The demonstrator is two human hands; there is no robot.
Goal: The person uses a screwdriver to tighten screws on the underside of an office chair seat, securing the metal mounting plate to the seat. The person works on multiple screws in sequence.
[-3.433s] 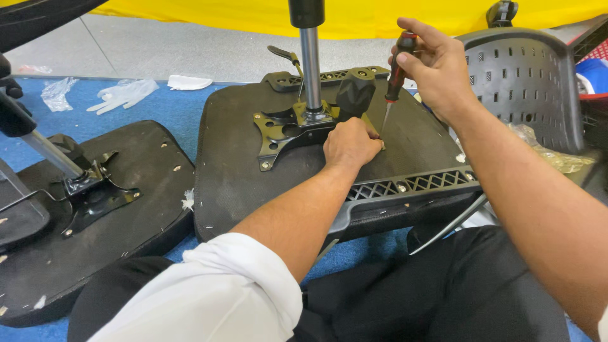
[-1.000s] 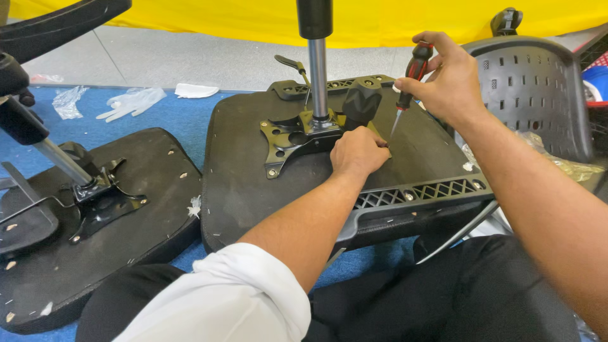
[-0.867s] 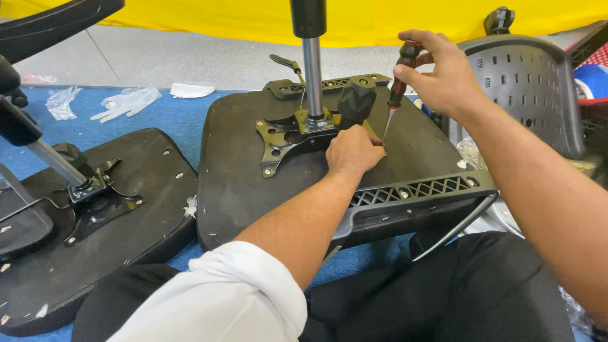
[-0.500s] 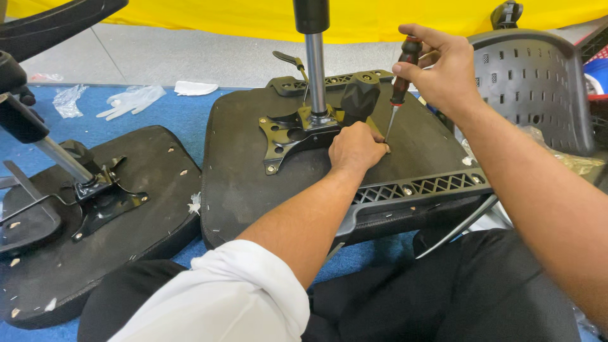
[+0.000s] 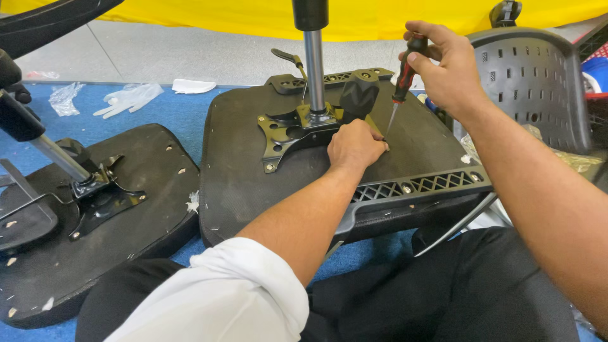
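Note:
An upturned black office chair seat (image 5: 253, 183) lies in front of me, with a metal mounting plate (image 5: 285, 130) and a chrome gas cylinder (image 5: 314, 69) standing up from it. My left hand (image 5: 354, 145) rests closed on the seat at the plate's right corner, fingers pinched at a spot under the tool tip. My right hand (image 5: 443, 66) grips a red-and-black screwdriver (image 5: 402, 76) upright, its tip pointing down at the seat just beside my left fingers. A black knob (image 5: 359, 95) sits behind my left hand.
A second upturned seat (image 5: 126, 209) with its own bracket and cylinder lies at the left. A black perforated chair back (image 5: 538, 82) stands at the right. White gloves (image 5: 130, 98) and plastic scraps lie on the blue floor mat (image 5: 183, 117). A yellow sheet hangs behind.
The screwdriver stays upright in my right hand with only slight shifts. My left hand remains at the plate's corner. The view has moved a little.

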